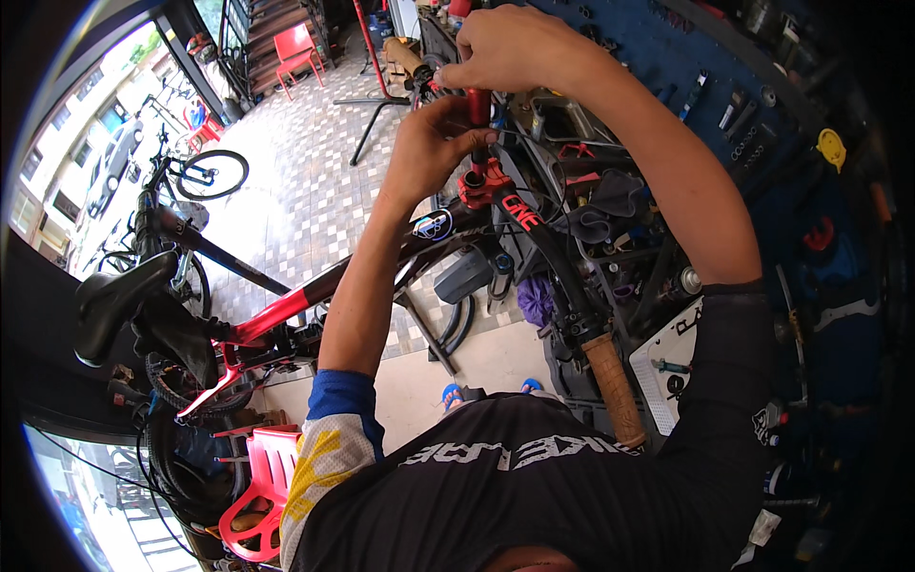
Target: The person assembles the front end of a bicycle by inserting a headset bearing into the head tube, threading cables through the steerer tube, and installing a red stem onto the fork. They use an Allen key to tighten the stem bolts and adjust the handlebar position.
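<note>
A red and black bicycle frame (319, 282) slants across the view, with a red stem (484, 185) at its front. The black handlebar (545, 246) is turned toward me, and its near end carries a tan grip (615, 391). Above the stem stands an upright red tube (478, 107). My left hand (431, 143) is closed round this tube, thumb across its near side. Higher up, by the tube's top, my right hand (519, 50) is curled with thumb and fingers bent in. Whatever its fingertips hold is hidden. Thin cables pass close to the tube.
A cluttered workbench (620, 229) with tools runs along the right, beside a white tray (658, 367). Tools hang on the blue board (710, 105). Left are a black saddle (119, 300), a red plastic chair (267, 477) and other bicycles (205, 174). A red stand (370, 57) rises on the tiled floor.
</note>
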{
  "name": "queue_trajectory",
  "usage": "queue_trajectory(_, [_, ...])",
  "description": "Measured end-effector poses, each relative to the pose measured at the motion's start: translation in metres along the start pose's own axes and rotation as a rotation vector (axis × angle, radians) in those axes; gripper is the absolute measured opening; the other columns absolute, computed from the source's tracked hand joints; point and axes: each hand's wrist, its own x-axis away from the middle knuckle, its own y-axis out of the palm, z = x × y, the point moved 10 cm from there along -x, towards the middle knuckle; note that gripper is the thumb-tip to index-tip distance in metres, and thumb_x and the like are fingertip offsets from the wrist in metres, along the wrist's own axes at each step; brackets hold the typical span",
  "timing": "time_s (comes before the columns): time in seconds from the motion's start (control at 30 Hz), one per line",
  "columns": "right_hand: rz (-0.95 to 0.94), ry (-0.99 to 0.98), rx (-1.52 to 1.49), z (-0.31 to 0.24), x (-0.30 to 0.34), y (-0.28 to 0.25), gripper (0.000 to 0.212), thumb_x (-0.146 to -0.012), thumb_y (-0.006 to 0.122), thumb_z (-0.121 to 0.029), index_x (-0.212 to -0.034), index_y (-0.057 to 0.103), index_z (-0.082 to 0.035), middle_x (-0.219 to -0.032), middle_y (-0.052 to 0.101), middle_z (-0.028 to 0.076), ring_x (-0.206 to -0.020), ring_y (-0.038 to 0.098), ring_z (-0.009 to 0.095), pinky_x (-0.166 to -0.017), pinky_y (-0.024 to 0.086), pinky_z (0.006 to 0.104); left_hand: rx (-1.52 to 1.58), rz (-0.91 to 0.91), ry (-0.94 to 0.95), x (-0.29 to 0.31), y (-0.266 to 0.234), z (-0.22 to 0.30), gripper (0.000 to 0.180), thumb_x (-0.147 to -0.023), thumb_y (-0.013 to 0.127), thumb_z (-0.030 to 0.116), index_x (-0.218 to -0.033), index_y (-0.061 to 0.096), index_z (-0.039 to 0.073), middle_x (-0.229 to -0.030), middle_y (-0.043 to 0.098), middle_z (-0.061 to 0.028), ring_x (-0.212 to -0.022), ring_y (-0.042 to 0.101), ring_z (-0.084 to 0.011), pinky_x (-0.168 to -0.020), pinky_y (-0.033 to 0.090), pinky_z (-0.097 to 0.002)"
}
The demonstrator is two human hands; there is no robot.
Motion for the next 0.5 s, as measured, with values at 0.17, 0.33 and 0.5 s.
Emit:
queue_trajectory(0.17, [-0.168,-0.022,0.028,0.004,-0.002,0.028,0.056,-0.075,0.073,-0.051,-0.096,0.070,0.001,-0.083,0.070,0.017,-0.080,0.069,0.031,-0.072,0.054,0.0399,-0.001,-0.048,0.017,0.006,0.001,-0.007,0.035,-0.083,0.078,0.012,-0.113,0.066,-0.002,-0.094,0.073,-0.0098,-0.086,0.068,-0.0151,-0.078,0.053,-0.0312])
queue_trajectory(0.33, [-0.313,-0.124,-0.061,-0.009,0.008,0.051,0.053,-0.073,0.075,-0.045,-0.101,0.069,0.000,-0.088,0.069,0.018,-0.085,0.068,0.032,-0.074,0.053,0.0409,0.127,-0.116,-0.027,0.016,0.006,-0.027,0.035,-0.085,0.076,0.010,-0.116,0.065,-0.002,-0.100,0.073,-0.0085,-0.093,0.067,-0.0140,-0.085,0.052,-0.0319])
queue_trajectory(0.5, [-0.501,-0.283,-0.154,-0.019,0.016,0.088,0.045,-0.069,0.078,-0.028,-0.104,0.066,-0.002,-0.093,0.068,0.017,-0.090,0.066,0.034,-0.076,0.051,0.0421,0.137,-0.161,-0.055,0.027,0.016,-0.040,0.039,-0.085,0.077,0.011,-0.120,0.064,-0.002,-0.106,0.072,-0.0083,-0.098,0.065,-0.0142,-0.090,0.050,-0.0324])
